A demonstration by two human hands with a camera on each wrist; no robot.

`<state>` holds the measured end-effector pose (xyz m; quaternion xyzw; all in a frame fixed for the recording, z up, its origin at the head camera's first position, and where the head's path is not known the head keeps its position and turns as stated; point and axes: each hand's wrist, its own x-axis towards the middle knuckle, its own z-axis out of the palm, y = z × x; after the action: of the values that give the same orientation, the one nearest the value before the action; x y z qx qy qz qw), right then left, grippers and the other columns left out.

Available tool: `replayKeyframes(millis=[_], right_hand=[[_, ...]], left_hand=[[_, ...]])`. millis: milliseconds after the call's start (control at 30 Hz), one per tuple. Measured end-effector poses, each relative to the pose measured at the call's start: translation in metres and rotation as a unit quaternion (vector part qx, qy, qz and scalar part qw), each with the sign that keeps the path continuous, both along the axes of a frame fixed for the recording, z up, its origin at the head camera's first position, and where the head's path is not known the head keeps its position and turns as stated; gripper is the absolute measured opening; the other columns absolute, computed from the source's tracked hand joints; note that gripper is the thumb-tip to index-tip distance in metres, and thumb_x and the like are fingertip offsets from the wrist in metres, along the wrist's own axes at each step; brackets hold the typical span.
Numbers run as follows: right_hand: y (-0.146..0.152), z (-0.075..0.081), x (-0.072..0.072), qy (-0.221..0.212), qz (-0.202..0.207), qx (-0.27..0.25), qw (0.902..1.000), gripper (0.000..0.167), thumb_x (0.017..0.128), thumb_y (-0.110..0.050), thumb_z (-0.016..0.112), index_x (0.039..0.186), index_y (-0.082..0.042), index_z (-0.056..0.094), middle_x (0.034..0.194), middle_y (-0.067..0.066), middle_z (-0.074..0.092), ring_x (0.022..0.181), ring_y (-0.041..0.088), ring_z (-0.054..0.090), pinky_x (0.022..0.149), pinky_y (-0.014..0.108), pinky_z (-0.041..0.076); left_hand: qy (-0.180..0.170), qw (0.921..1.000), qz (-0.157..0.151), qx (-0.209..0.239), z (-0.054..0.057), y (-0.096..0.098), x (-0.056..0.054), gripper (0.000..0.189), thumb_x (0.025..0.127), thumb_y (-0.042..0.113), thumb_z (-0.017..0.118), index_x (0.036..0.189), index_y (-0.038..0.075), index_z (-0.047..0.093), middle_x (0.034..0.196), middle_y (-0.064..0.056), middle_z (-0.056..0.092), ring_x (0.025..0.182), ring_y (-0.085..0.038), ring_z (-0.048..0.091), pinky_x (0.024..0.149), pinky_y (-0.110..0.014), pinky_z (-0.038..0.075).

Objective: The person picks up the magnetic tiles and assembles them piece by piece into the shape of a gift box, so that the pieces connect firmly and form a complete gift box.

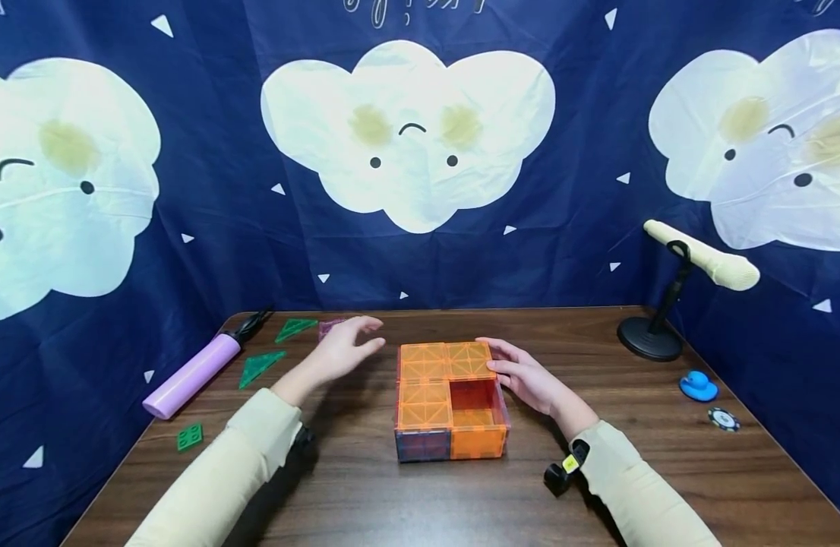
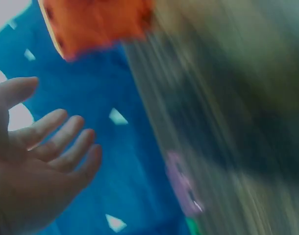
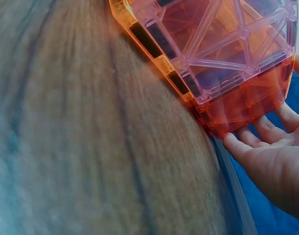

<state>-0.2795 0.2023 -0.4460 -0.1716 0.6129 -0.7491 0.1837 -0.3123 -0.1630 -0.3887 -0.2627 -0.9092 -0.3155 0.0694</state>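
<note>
A low box of translucent magnetic tiles (image 1: 423, 404) stands mid-table, orange on top with one square opening at its near right. Purple and red tiles form parts of its sides. My right hand (image 1: 529, 380) rests its fingers against the far right corner. In the right wrist view, fingertips of my right hand (image 3: 274, 152) touch a red tile (image 3: 242, 103) beside a pink-purple tile (image 3: 223, 49). Left of the box, my left hand (image 1: 345, 349) hovers with loosely spread fingers, holding nothing. A purple tile (image 1: 327, 327) lies partly hidden behind it.
Two green triangular tiles (image 1: 261, 368), a green toy brick (image 1: 190, 437) and a lilac cylinder with a black end (image 1: 194, 376) lie at left. At right are a microphone on a stand (image 1: 651, 338), a blue hat-shaped toy (image 1: 698, 386) and a poker chip (image 1: 724, 419).
</note>
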Motion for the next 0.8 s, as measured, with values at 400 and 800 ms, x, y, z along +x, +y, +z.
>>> replayKeyframes(millis=[400, 800], right_hand=[[0.001, 0.002, -0.001, 0.001, -0.001, -0.004, 1.0000, 0.061, 0.103, -0.006, 0.054, 0.157, 0.001, 0.029, 0.147, 0.014, 0.047, 0.123, 0.020, 0.058, 0.102, 0.032, 0.048], [0.001, 0.001, -0.001, -0.003, 0.005, -0.004, 1.0000, 0.062, 0.103, -0.007, 0.054, 0.158, 0.000, 0.028, 0.148, 0.015, 0.045, 0.123, 0.019, 0.058, 0.101, 0.032, 0.049]], left_hand=[[-0.091, 0.9724, 0.059, -0.207, -0.031, -0.057, -0.043, 0.055, 0.091, 0.012, 0.066, 0.138, -0.012, 0.054, 0.136, -0.031, 0.057, 0.129, -0.048, 0.050, 0.106, -0.056, 0.041], [-0.078, 0.9591, 0.037, -0.270, -0.026, -0.041, -0.026, 0.064, 0.083, 0.020, 0.079, 0.137, -0.007, 0.055, 0.135, -0.033, 0.052, 0.122, -0.053, 0.050, 0.101, -0.057, 0.045]])
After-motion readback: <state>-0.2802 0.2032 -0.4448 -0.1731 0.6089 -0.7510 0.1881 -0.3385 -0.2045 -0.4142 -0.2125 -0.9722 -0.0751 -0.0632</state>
